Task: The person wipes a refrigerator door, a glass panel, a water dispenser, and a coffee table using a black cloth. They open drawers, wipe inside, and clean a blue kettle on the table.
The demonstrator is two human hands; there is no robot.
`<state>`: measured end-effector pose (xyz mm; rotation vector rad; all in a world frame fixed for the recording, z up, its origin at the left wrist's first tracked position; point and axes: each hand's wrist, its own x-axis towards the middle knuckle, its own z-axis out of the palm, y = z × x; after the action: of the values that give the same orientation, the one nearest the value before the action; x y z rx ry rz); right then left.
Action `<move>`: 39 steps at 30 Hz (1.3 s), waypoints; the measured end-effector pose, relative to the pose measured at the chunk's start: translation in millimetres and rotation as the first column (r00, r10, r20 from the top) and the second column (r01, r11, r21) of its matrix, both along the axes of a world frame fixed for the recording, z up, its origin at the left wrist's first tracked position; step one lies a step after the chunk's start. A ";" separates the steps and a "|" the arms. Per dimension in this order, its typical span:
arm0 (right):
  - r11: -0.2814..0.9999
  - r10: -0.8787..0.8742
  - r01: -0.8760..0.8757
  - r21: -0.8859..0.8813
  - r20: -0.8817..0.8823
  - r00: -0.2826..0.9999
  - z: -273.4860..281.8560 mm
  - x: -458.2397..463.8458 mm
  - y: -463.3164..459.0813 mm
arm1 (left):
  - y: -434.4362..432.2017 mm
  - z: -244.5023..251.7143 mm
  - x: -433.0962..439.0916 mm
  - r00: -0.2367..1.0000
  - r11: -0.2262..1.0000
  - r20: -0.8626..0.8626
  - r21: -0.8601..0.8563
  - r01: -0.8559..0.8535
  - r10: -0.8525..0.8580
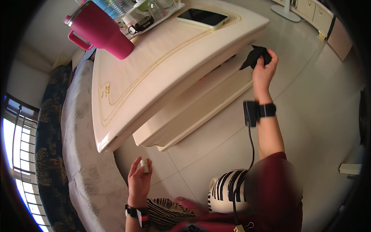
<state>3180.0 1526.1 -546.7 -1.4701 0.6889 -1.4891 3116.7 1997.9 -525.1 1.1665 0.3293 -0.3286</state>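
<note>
My left hand (140, 179) is low in the picture, off the table's near corner, with its fingers closed around a small whitish bottle or cap (144, 166). At the right, my right hand (266, 65) grips a crumpled black cloth (254, 56) beside the edge of the cream table (162, 69). On the tabletop stands a pink tumbler with a handle (101, 30). A smartphone (203, 18) in a pale case lies near the far edge.
Behind the tumbler, a tray (168, 16) holds cups, glasses and a black object with a ring (144, 23). A covered sofa (87, 145) runs along the left. A fan base or stand (285, 13) and cabinets (313, 14) are at the upper right.
</note>
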 end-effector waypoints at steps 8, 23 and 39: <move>0.604 0.524 -0.692 -0.395 -0.458 0.718 -102.2 6.9 161.0 | -50.8 -8.4 14.4 0.994 0.989 0.036 0.110 0.095 -0.099; 0.752 0.503 -0.639 -0.162 -0.486 0.715 -65.2 103.2 189.6 | 3.9 19.8 4.9 0.991 0.977 0.029 0.171 0.124 -0.130; -0.505 0.499 -0.858 -0.093 -0.843 -0.202 -69.9 21.2 295.5 | -28.1 18.6 -0.2 0.941 0.962 0.295 0.258 0.089 -0.167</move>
<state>3201.1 1821.6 -616.7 -2.0865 -1.2800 0.1666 3116.5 1969.9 -506.5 1.4618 0.0108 -0.2146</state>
